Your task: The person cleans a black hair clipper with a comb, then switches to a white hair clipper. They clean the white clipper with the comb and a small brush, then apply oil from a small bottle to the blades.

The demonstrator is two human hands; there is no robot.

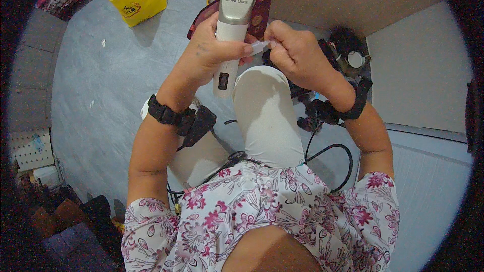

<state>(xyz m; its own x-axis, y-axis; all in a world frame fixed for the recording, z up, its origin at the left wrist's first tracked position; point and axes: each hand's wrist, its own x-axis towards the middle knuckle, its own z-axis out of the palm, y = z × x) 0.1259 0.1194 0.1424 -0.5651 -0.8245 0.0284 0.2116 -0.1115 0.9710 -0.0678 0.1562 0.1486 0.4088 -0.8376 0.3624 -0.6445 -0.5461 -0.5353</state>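
Observation:
A white and silver hair clipper (233, 32) stands upright in my left hand (209, 45), its comb-like blade end at the top and a dark oval panel near its lower end. Between my two hands is a small translucent white piece (258, 47), perhaps a little bottle or tube. My left thumb presses against one end of it. The fingers of my right hand (297, 53) are curled and pinch its other end. Its far tip is hidden by those fingers. Both hands are above my knee (264, 90).
Behind the clipper lies a dark red patterned item (262, 10). A yellow bag (136, 0) stands on the grey floor (101, 70) at the far left. Dark objects (345, 45) crowd the wall on the right. Black cables (343, 147) loop near my lap.

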